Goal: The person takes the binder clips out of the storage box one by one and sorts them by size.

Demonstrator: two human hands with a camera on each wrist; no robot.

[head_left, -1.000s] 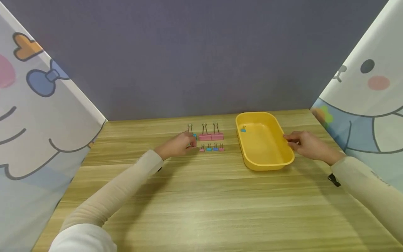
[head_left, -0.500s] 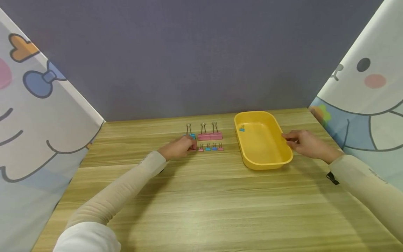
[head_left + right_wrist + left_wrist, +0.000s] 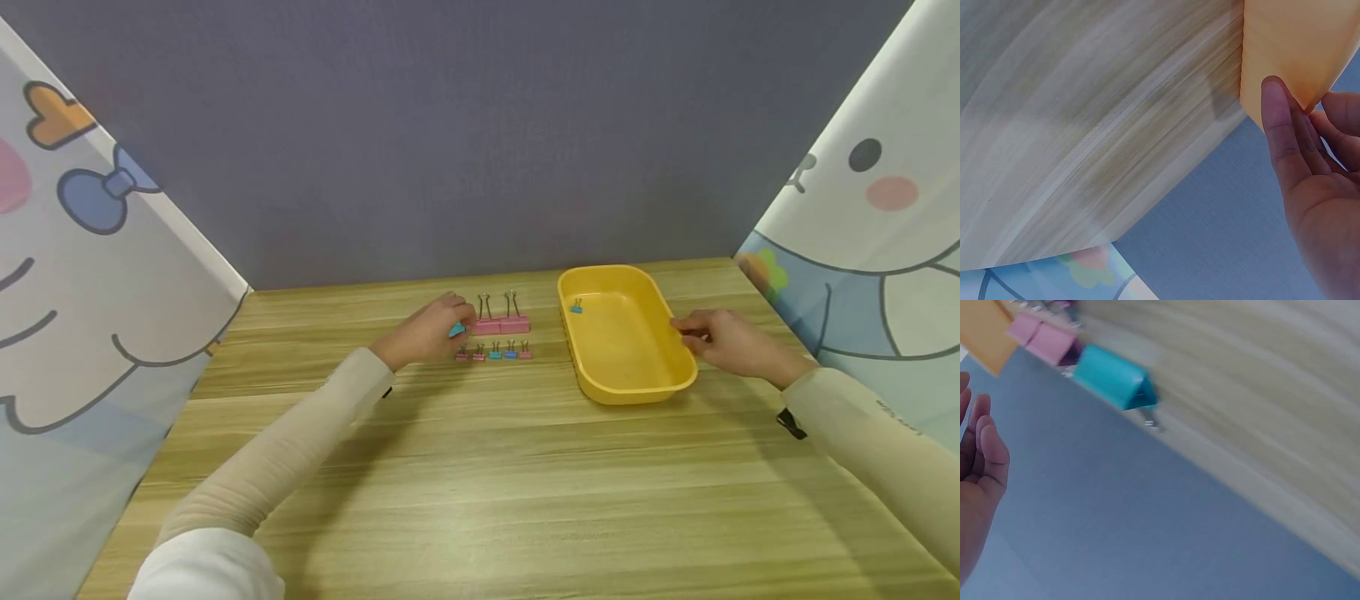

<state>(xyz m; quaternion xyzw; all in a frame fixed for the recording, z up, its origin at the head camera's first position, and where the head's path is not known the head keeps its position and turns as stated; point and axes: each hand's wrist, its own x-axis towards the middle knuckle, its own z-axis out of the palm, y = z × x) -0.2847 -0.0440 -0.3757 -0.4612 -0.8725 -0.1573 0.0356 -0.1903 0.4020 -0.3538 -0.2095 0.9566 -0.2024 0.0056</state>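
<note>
My left hand (image 3: 435, 329) hovers at the large blue binder clip (image 3: 457, 330), partly covering it in the head view. In the left wrist view the same blue clip (image 3: 1113, 378) sits on the table, apart from the loosely bent fingers. Beside it stand two large pink binder clips (image 3: 501, 325) with their wire handles up. Below them runs a row of several small binder clips (image 3: 495, 353) in pink, teal and blue. My right hand (image 3: 723, 340) pinches the right rim of the yellow tray (image 3: 637, 392) between thumb and fingers. Inside the tray lies one small blue clip (image 3: 577, 307).
The wood-grain table (image 3: 480, 483) backs onto a grey panel (image 3: 480, 142). Cartoon-printed sheets hang on the left (image 3: 112, 292) and right sides.
My left hand has moved from the left end of the small row up to the large blue clip. A small pink clip it held now stands at that row's end. The right hand keeps its grip.
</note>
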